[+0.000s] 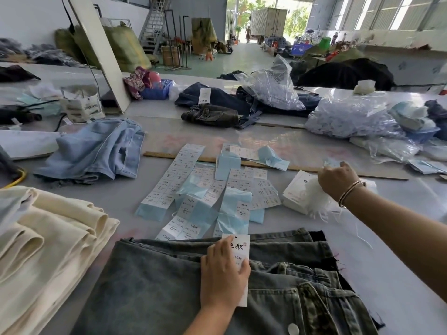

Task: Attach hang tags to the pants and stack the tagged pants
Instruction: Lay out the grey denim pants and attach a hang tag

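Folded grey jeans point(154, 281) lie on the table right in front of me. On them lies a white hang tag point(239, 247) with dark characters, and my left hand point(221, 274) rests flat on it, fingers straight. Out at the right, my right hand point(338, 180) reaches into a white bundle of plastic tag fasteners point(314, 197) lying on a stack of white hang tags point(294, 189); its fingertips are hidden from me. Sticker sheets and blue backing papers point(208, 189) are spread across the middle of the table.
A stack of cream pants point(46, 245) sits at the near left, light blue jeans point(96, 151) beyond it. A wooden ruler point(300, 168) lies across the table. Dark jeans point(217, 105) and clear plastic bags point(350, 117) fill the far side.
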`<state>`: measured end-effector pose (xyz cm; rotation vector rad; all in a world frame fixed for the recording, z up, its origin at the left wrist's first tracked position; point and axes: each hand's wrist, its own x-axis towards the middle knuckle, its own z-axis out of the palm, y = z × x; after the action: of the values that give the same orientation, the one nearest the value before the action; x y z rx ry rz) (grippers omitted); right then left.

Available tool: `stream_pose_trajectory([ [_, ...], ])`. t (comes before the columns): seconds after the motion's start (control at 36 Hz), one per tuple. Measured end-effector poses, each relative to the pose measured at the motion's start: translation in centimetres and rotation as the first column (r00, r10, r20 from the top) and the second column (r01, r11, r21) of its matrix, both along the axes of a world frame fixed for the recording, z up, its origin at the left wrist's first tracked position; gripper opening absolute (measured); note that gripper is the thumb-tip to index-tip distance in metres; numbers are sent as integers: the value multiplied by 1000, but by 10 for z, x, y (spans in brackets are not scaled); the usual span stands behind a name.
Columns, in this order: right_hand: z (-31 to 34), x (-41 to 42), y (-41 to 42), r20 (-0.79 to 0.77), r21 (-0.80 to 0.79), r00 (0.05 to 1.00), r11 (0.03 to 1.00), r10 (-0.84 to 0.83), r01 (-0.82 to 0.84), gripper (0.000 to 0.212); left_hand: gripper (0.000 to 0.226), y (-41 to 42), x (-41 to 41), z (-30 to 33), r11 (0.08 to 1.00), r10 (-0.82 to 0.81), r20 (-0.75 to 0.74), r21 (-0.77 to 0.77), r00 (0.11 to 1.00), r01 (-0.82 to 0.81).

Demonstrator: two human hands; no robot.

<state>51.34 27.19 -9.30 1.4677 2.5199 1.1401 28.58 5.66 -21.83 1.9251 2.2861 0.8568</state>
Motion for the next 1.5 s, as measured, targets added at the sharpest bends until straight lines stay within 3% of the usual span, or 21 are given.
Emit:
stream_pose_trajectory([
  [0.06,3,1,-2,-1,-20,999,999,-34,34,29,61,0,0,0,1000,1,-2,-8,1000,-1],
  [0.14,4,1,3,120,-105,948,945,-296,309,40,61,1,1,0,1000,-1,-5,-12,1000,1],
  [0.19,6,5,6,152,-170,941,930,-301,325,46,61,1,0,0,1000,-4,-3,-19,1000,3],
  [0.28,9,8,10,174,-203,960,946,-219,253,30,61,1,0,1,1000,-10,11,-26,1000,11],
  [0.33,14,8,9,35,-195,985,965,-171,175,24,60,1,0,1,1000,-8,24,-17,1000,8],
  [0.36,16,7,8,-115,-204,983,971,-146,120,24,58,1,0,-1,1000,-5,40,-7,999,6],
  [0.42,20,0,-1,-453,-302,878,953,-151,8,25,55,1,-1,-2,1000,5,119,-12,993,-4],
  [0.47,19,-13,-18,-678,-448,709,873,-192,-192,20,55,2,-2,-5,1000,18,190,-26,982,-14],
  [0.53,13,-25,-44,-764,-506,619,765,-182,-399,14,52,3,-3,-6,1000,5,188,-30,982,1],
  [0.64,-14,-40,-109,-701,-630,711,510,-51,-585,11,56,4,-6,-7,990,-66,101,-117,993,78],
  [0.72,-42,-40,-147,-519,-780,849,353,94,-516,31,75,5,-16,-6,950,-189,-15,-257,982,179],
  [0.78,-54,-33,-159,-476,-820,873,304,110,-485,35,72,6,-29,-1,921,-266,-45,-306,963,240],
  [0.86,-54,-18,-168,-556,-755,828,376,68,-538,41,60,1,-51,11,880,-365,-29,-336,930,335],
  [0.92,-47,-12,-171,-580,-690,814,504,43,-519,47,55,-5,-66,17,833,-441,27,-358,897,421],
  [0.97,-44,-8,-171,-597,-538,791,664,135,-519,44,57,-14,-77,21,800,-483,60,-374,873,469],
  [1.03,-40,-9,-172,-603,-358,770,793,206,-493,39,61,-22,-82,22,805,-494,33,-362,869,471],
  [1.08,-35,-16,-173,-604,-287,780,869,162,-403,32,63,-29,-80,22,839,-472,-31,-322,881,438],
  [1.19,-42,-48,-176,-617,-401,787,863,-5,-308,13,57,-33,-58,19,914,-350,-79,-248,934,321],
  [1.28,-58,-76,-178,-512,-542,854,805,-89,-241,27,53,-32,-42,13,948,-275,-50,-180,960,263],
  [1.39,-74,-94,-176,-396,-620,900,776,-181,-117,30,40,-34,-38,5,976,-193,93,-83,977,201],
  [1.5,-80,-95,-173,-410,-602,888,794,-210,-91,25,36,-37,-39,3,983,-167,227,-43,959,181],
])
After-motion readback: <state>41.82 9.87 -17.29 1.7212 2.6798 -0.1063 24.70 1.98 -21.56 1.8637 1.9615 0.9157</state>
